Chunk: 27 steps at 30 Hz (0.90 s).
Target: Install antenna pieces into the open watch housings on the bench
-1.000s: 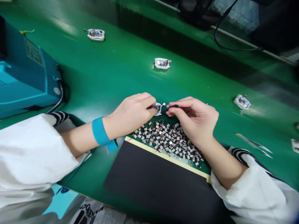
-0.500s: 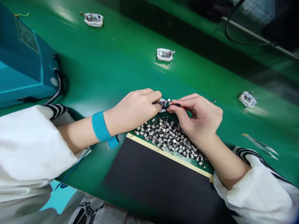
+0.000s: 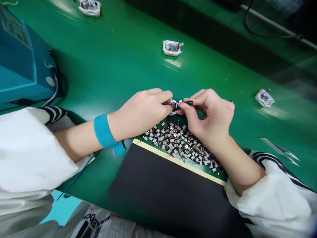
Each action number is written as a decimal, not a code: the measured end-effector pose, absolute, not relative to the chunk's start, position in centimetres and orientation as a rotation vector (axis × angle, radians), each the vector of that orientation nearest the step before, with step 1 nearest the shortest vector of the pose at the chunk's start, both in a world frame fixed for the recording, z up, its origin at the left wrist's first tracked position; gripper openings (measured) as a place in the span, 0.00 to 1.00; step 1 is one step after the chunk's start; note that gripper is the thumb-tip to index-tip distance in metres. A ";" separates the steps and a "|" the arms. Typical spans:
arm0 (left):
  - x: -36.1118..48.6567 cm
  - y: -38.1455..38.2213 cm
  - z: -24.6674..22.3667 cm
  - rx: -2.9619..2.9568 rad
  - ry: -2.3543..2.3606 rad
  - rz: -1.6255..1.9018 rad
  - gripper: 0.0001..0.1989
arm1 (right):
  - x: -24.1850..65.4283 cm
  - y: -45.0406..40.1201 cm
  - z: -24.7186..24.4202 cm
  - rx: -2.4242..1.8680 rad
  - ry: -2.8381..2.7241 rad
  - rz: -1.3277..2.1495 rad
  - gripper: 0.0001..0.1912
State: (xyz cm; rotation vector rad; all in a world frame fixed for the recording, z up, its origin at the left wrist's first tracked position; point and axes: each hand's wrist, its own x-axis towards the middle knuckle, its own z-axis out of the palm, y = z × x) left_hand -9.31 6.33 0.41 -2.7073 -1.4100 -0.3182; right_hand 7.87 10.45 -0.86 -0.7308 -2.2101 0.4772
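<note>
My left hand (image 3: 146, 110), with a blue band at its wrist, is closed around a small white device housing (image 3: 173, 111) with electronics inside. Most of that housing is hidden by the fingers. Between thumb and fingers, my right hand (image 3: 210, 115) pinches a small dark, slim piece (image 3: 189, 103) whose kind I cannot make out. The piece's inner end lies at the housing. Just below both hands spreads a pile of tiny black-and-silver components (image 3: 183, 142).
Similar open white housings stand on the green table at the far left (image 3: 89, 8), far middle (image 3: 171, 48) and right (image 3: 264, 98). Tweezers (image 3: 279, 148) lie at right. A blue machine (image 3: 19, 66) stands left. Yellow tape (image 3: 178, 162) edges a black mat (image 3: 158, 188).
The view has shifted slightly, so the far housings sit higher in the picture. The dark piece tilts more upward at its right end, and my right hand has turned a little with it.
</note>
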 end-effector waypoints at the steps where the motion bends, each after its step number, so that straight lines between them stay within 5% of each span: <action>1: -9.3 6.3 0.5 -2.707 -1.422 -0.312 0.17 | 7.8 10.5 -0.9 -0.729 -2.208 0.476 0.09; 27: -9.7 6.3 0.2 -2.704 -1.380 -0.461 0.15 | 7.7 10.7 -1.6 -0.712 -1.883 0.762 0.08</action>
